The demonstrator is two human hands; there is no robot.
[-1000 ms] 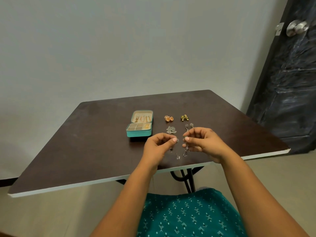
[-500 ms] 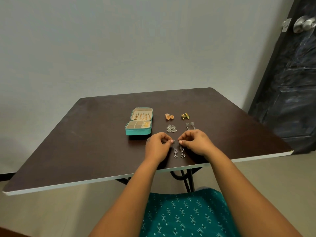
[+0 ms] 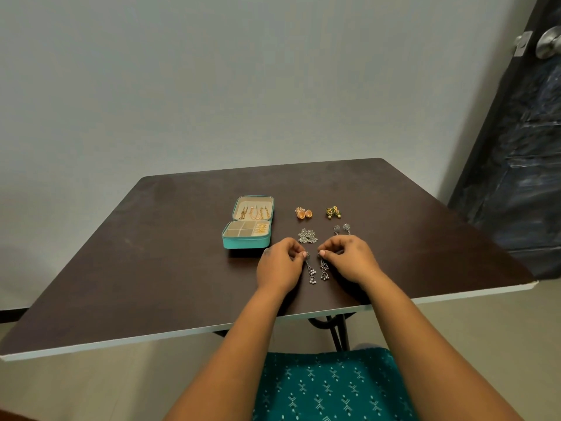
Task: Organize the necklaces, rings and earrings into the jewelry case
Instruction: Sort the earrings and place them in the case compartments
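An open teal jewelry case (image 3: pixel 246 242) sits on the dark table (image 3: pixel 151 268); gold chains lie in its lid and gold pieces fill one right compartment. Two long silver dangle earrings lie side by side near the front edge. My left hand (image 3: pixel 280 267) pinches the top of the left dangle earring (image 3: pixel 311 270). My right hand (image 3: pixel 349 259) pinches the top of the right dangle earring (image 3: pixel 324 270). Behind my hands lie a silver leaf-shaped pair (image 3: pixel 307 235), another silver drop pair (image 3: pixel 342 228), an orange pair (image 3: pixel 303 213) and a green-gold pair (image 3: pixel 332 211).
A grey wall stands behind the table. A dark door (image 3: pixel 522 147) with a metal knob is at the right. My lap in teal patterned cloth (image 3: pixel 328 387) shows below the table's white front edge.
My hands came down from above the table and laid the two dangle earrings flat on it, side by side. The camera view shifted slightly.
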